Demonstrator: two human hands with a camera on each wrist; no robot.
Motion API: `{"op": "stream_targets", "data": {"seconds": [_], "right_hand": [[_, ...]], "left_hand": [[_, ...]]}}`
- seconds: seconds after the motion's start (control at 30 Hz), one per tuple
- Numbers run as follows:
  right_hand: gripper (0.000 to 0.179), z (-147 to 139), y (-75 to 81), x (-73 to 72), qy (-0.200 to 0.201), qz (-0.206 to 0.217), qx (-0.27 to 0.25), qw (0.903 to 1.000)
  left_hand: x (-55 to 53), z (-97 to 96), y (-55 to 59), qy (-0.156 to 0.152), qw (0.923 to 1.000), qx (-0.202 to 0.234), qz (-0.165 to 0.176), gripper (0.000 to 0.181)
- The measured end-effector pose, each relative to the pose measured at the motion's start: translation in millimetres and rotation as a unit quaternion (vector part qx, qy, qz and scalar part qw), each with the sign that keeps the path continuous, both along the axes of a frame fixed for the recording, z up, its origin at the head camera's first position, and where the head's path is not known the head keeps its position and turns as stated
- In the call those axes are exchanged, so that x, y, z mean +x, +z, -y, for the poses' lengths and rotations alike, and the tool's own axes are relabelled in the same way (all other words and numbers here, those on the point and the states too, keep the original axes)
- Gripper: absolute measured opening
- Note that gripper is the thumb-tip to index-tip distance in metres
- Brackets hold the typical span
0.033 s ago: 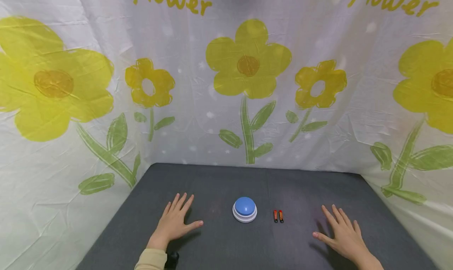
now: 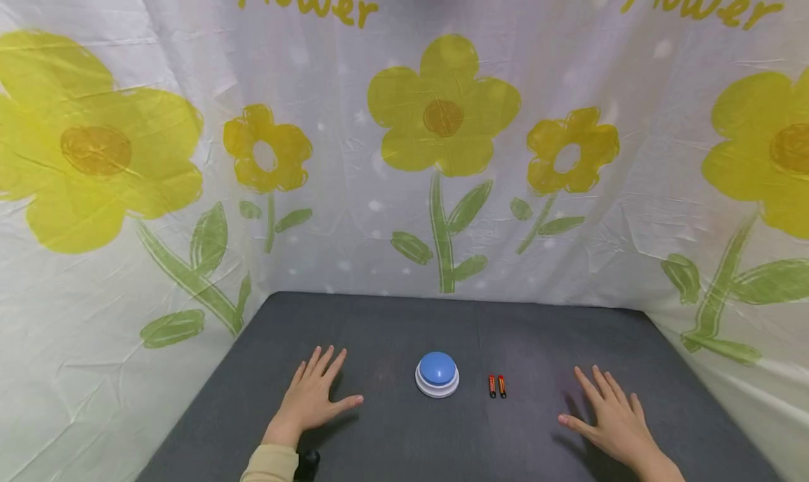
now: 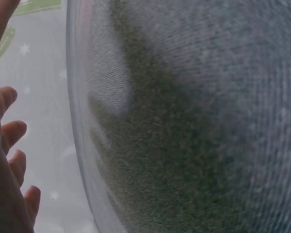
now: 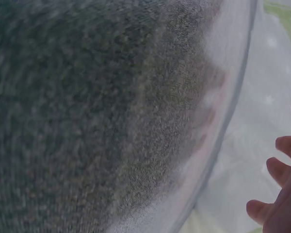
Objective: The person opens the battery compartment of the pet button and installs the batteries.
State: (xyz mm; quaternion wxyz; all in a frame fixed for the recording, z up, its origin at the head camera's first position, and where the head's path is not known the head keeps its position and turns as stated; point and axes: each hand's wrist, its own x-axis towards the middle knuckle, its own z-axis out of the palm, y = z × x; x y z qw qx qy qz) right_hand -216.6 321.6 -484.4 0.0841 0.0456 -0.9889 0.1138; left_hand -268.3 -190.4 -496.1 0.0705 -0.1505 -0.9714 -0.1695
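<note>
A round push button with a blue dome on a white base sits near the middle of the table in the head view. Two red and black batteries lie side by side to its right. My left hand hovers over the table left of the button, fingers spread and holding nothing. On the other side, my right hand is held the same way, right of the batteries. Each wrist view shows only the edge of its own hand, with left fingers and right fingers above the cloth.
Dark grey cloth covers the table. A white curtain printed with yellow flowers encloses its back and both sides. A black band shows at the left wrist, below a beige sleeve.
</note>
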Motion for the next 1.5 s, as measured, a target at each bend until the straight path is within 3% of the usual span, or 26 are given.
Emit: {"op": "stream_targets", "data": {"seconds": [0.27, 0.47, 0.7, 0.8, 0.93, 1.13, 1.3, 1.5], "right_hand": [[0.096, -0.9, -5.2, 0.2, 0.026, -0.004, -0.015, 0.9995], [0.097, 0.0, -11.6, -2.1, 0.034, -0.003, -0.019, 0.9992], [0.092, 8.9, -8.1, -5.2, 0.085, -0.069, -0.082, 0.9905], [0.091, 16.8, -5.2, -8.1, 0.095, -0.078, -0.098, 0.9875], [0.089, 31.2, -4.1, -13.7, 0.102, -0.069, -0.123, 0.9848], [0.086, 61.4, -7.5, -22.7, 0.117, -0.028, -0.175, 0.9771], [0.083, 88.3, -8.2, -29.7, 0.127, -0.006, -0.202, 0.9711], [0.083, 118.5, -5.1, -38.7, 0.141, 0.004, -0.226, 0.9638]], "left_hand": [[-1.3, 0.0, -9.4, 0.001, 1.0000, 0.003, -0.002, 0.099], [-2.4, -1.9, -10.1, -0.006, 0.9998, 0.019, 0.003, 0.097], [-1.7, -7.4, -4.4, -0.014, 0.9991, 0.040, -0.002, 0.096], [-3.3, -12.2, -3.8, -0.017, 0.9991, 0.038, -0.007, 0.096], [-7.5, -21.1, -5.8, -0.024, 0.9985, 0.047, -0.014, 0.095], [-10.1, -38.3, -7.8, -0.045, 0.9926, 0.111, -0.019, 0.077], [-12.2, -57.0, -10.6, -0.066, 0.9895, 0.128, 0.005, 0.068], [-17.2, -80.4, -15.1, -0.091, 0.9846, 0.146, 0.031, 0.070]]}}
